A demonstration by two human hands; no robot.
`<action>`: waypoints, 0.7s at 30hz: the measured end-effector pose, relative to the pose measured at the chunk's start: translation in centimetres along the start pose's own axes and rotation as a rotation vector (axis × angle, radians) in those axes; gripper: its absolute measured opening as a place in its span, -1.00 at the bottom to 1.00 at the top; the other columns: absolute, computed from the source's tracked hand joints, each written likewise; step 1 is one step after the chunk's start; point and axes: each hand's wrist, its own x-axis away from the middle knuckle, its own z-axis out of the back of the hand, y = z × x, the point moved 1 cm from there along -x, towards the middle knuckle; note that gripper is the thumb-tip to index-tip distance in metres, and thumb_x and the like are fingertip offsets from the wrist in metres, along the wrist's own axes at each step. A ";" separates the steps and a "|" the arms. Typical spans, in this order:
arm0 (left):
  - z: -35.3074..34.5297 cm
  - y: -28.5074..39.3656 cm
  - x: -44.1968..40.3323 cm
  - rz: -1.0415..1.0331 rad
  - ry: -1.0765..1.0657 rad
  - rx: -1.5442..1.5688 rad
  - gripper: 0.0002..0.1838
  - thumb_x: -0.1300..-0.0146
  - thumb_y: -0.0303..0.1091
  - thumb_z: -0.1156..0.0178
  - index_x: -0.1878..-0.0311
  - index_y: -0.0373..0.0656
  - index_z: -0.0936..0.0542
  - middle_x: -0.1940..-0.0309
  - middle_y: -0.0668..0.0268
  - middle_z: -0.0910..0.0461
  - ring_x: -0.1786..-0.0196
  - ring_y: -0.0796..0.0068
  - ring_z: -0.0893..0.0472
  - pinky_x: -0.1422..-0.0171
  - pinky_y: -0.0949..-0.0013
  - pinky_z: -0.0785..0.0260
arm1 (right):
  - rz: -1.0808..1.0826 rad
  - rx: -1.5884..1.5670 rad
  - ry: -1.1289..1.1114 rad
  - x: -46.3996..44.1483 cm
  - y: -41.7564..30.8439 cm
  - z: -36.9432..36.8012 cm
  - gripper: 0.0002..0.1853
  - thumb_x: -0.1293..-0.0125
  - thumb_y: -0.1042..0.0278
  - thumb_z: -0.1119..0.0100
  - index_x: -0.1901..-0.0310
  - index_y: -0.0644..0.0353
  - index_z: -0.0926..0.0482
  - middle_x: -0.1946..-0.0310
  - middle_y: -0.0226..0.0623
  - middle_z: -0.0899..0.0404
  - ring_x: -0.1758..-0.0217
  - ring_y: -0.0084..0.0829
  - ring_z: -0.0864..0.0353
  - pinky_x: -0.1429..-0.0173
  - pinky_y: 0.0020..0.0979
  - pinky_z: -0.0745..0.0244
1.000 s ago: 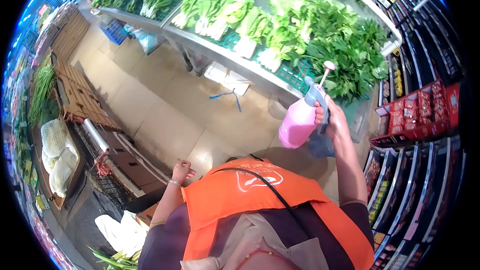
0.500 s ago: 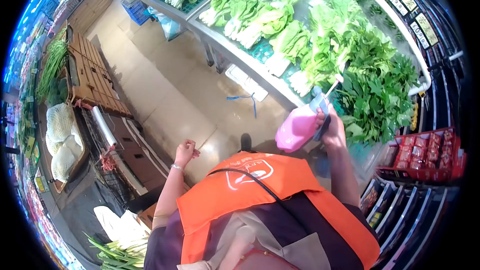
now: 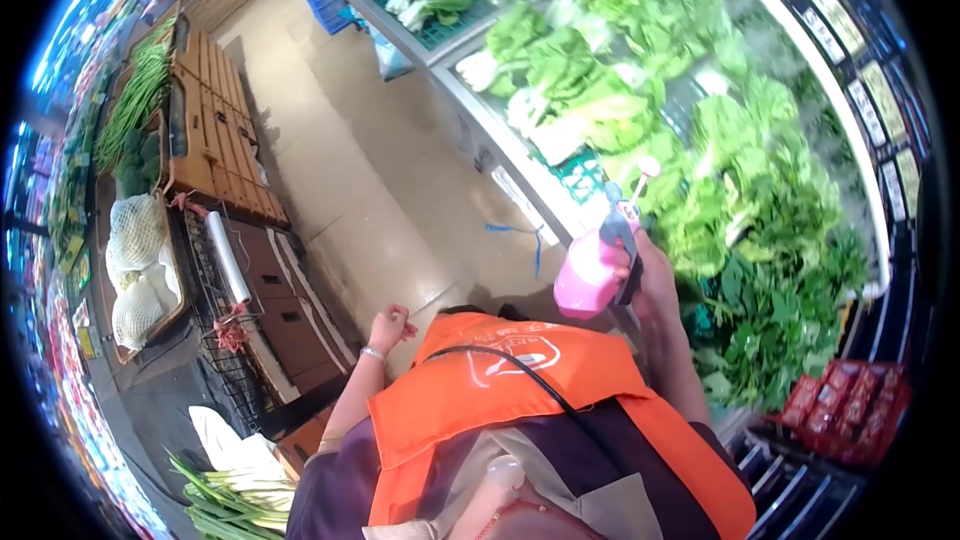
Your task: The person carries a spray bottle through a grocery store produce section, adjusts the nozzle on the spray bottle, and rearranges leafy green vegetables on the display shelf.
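My right hand [image 3: 655, 285] grips a pink spray bottle [image 3: 585, 275] by its grey trigger head, at the front edge of the vegetable stand. The pale nozzle [image 3: 649, 167] points up over the leafy greens [image 3: 580, 90]. Darker bunched greens [image 3: 790, 310] lie just to the right of this hand. My left hand [image 3: 393, 328] hangs low over the aisle with its fingers curled in. Nothing shows in it, and it touches nothing.
A metal-edged stand [image 3: 545, 215] borders the aisle on the right. Red packets [image 3: 845, 410] sit at lower right. On the left are wooden crates [image 3: 220, 140], netted white produce [image 3: 140, 280] and spring onions [image 3: 225, 505]. A blue strap [image 3: 515, 230] hangs below the stand.
My view has shifted, and the stand's greens now appear lower and farther right. The spray bottle stays in my right hand, more upright now. My left hand remains curled.
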 end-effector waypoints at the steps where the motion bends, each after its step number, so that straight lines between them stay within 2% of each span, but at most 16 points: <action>1: 0.7 -0.9 -0.5 0.013 0.022 0.029 -0.72 -0.35 -0.24 -0.01 0.08 -0.30 -0.42 0.52 0.14 -0.65 0.54 0.44 -0.65 0.53 0.47 -0.47 | -0.013 0.006 -0.029 -1.1 -0.2 -1.5 -0.62 -0.43 0.08 0.05 0.20 0.31 -0.47 0.57 -0.45 -0.40 0.59 -0.63 -0.35 0.47 -0.56 -0.30; 3: 2.4 -2.5 -1.2 0.047 0.060 0.083 -0.73 -0.35 -0.25 -0.01 0.09 -0.29 -0.42 0.52 0.13 -0.64 0.55 0.44 -0.64 0.53 0.46 -0.47 | -0.047 0.017 -0.078 -3.4 -0.2 -4.7 -0.62 -0.45 0.09 0.07 0.16 0.34 -0.46 0.57 -0.46 -0.35 0.59 -0.63 -0.30 0.49 -0.56 -0.28; 8: 8.3 -5.0 -3.7 0.108 0.172 0.275 -0.74 -0.32 -0.29 -0.03 0.09 -0.31 -0.42 0.54 0.11 -0.64 0.58 0.44 -0.62 0.51 0.44 -0.49 | -0.072 0.066 -0.136 -11.0 1.7 -13.6 -0.60 -0.42 0.03 0.05 0.21 0.30 -0.47 0.57 -0.46 -0.39 0.56 -0.60 -0.32 0.44 -0.52 -0.28; 12: 15.3 -3.5 -5.9 0.037 0.283 0.111 -0.76 -0.31 -0.32 -0.03 0.11 -0.33 -0.41 0.54 0.11 -0.63 0.59 0.43 -0.61 0.52 0.44 -0.48 | -0.050 0.018 -0.199 -16.7 2.5 -22.2 -0.62 -0.45 0.03 0.12 0.18 0.25 -0.45 0.57 -0.49 -0.38 0.56 -0.61 -0.31 0.42 -0.53 -0.28; 15: 21.1 -2.3 -8.2 0.063 0.348 0.146 -0.78 -0.33 -0.33 -0.01 0.11 -0.32 -0.41 0.53 0.13 -0.63 0.58 0.44 -0.62 0.53 0.44 -0.46 | -0.063 -0.108 -0.158 -19.9 1.9 -28.3 -0.63 -0.46 0.04 0.13 0.20 0.23 -0.45 0.56 -0.49 -0.38 0.56 -0.61 -0.31 0.41 -0.53 -0.29; 16: 23.4 -2.1 -9.7 0.097 0.303 0.266 -0.79 -0.35 -0.34 0.01 0.10 -0.28 -0.41 0.52 0.16 -0.63 0.57 0.44 -0.62 0.55 0.45 -0.45 | -0.057 -0.141 -0.171 -21.2 2.1 -29.8 -0.63 -0.46 0.04 0.13 0.21 0.22 -0.45 0.55 -0.50 -0.38 0.55 -0.62 -0.32 0.41 -0.54 -0.29; 19: 29.7 0.1 -12.8 0.130 0.286 0.394 -0.80 -0.36 -0.32 0.03 0.09 -0.25 -0.41 0.52 0.18 -0.63 0.57 0.45 -0.62 0.56 0.46 -0.45 | -0.016 -0.109 -0.151 -24.4 3.0 -34.1 -0.64 -0.46 0.03 0.12 0.21 0.21 -0.44 0.55 -0.50 -0.37 0.54 -0.63 -0.31 0.41 -0.54 -0.29; 21: 33.4 3.1 -15.3 0.130 0.295 0.365 -0.82 -0.37 -0.31 0.04 0.11 -0.22 -0.40 0.51 0.18 -0.63 0.59 0.44 -0.61 0.58 0.46 -0.44 | -0.027 -0.085 -0.128 -25.8 3.0 -36.7 -0.63 -0.45 0.02 0.12 0.21 0.21 -0.45 0.55 -0.51 -0.37 0.54 -0.62 -0.31 0.41 -0.54 -0.28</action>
